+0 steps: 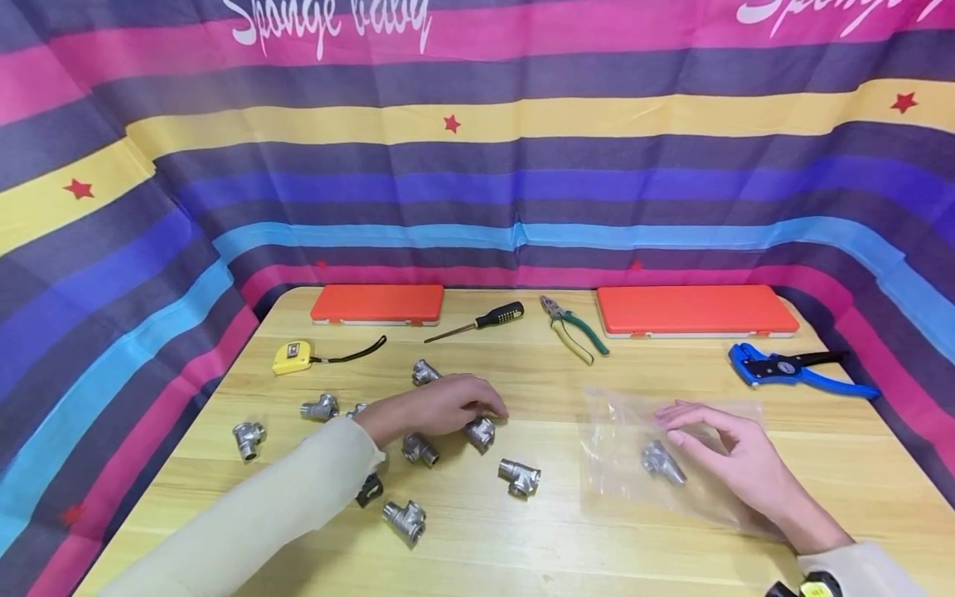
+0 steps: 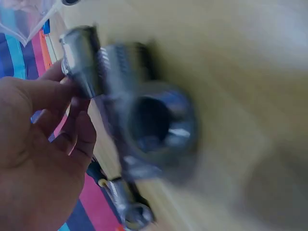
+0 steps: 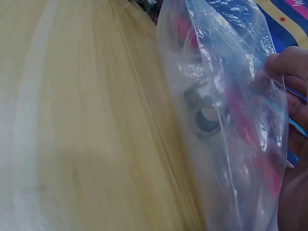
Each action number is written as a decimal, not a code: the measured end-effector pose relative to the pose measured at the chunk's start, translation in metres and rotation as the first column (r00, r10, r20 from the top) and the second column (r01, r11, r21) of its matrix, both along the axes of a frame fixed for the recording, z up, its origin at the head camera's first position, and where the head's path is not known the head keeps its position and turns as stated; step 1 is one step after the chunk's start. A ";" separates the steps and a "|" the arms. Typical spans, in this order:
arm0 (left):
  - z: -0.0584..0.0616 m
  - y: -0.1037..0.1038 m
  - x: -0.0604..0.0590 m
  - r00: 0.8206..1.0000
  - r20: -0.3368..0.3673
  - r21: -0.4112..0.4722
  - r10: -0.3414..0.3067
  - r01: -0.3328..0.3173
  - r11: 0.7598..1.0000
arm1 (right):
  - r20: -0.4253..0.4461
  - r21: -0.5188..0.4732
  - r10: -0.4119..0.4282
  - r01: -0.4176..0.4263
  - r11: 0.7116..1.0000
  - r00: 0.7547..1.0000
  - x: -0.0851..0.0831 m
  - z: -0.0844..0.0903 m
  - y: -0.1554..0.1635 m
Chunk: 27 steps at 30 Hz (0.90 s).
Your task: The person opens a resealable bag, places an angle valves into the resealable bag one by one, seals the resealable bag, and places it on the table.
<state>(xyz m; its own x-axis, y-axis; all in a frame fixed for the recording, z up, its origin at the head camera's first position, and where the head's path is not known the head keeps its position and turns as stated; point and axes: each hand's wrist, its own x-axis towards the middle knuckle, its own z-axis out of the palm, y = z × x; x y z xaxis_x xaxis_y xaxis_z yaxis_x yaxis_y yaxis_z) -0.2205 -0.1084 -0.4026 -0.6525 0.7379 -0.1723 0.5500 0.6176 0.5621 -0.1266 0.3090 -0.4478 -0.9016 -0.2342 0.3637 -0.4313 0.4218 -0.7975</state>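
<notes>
My left hand [image 1: 448, 405] reaches over the left-middle of the table and pinches a metal pipe tee [image 1: 481, 433] between thumb and fingers. In the left wrist view the fingertips are at the held tee's end [image 2: 81, 60], and a blurred tee [image 2: 159, 122] looms closer to the camera. On the right, a clear plastic bag [image 1: 608, 464] lies on the table with one pipe tee [image 1: 658, 461] inside. My right hand [image 1: 734, 452] rests at this bag, fingers loosely bent and thumb beside the tee. The right wrist view shows fingertips [image 3: 284, 62] against the bag's film.
Several loose tees lie around the left hand, one [image 1: 520, 478] toward the bag and another [image 1: 406, 522] nearer the front. Behind are a tape measure [image 1: 293, 356], a screwdriver [image 1: 477, 322], pliers [image 1: 574, 330], two red cases [image 1: 378, 303] and a blue wire stripper [image 1: 802, 369].
</notes>
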 end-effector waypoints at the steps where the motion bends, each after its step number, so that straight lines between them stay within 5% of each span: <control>1: 0.000 -0.005 0.000 1.000 -0.007 -0.005 -0.002 0.002 1.000 | 0.004 -0.001 0.002 -0.002 1.000 1.000 0.000 0.000 0.000; 8: 0.007 -0.037 0.008 0.995 -0.085 -0.043 0.051 -0.055 0.998 | 0.007 -0.013 0.021 -0.021 1.000 1.000 0.002 -0.001 -0.001; 14: 0.006 -0.048 0.010 0.999 0.026 -0.008 0.033 -0.032 0.999 | -0.014 -0.016 0.015 -0.015 1.000 1.000 0.003 0.001 0.001; 23: -0.003 -0.038 0.010 0.998 0.023 0.040 0.052 -0.053 0.998 | -0.008 -0.022 -0.011 0.011 1.000 1.000 0.005 0.002 -0.003; 27: 0.000 -0.012 0.015 0.992 0.106 0.111 0.068 -0.080 0.991 | -0.008 -0.024 -0.017 0.017 1.000 1.000 0.005 0.000 -0.004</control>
<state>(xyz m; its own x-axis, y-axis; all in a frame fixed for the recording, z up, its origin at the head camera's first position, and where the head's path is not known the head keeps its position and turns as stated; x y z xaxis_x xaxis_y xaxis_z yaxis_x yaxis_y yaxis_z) -0.2058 -0.1207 -0.4031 -0.6897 0.7068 -0.1575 0.4416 0.5829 0.6820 -0.1219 0.3051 -0.4473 -0.9022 -0.2100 0.3768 -0.4311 0.4099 -0.8038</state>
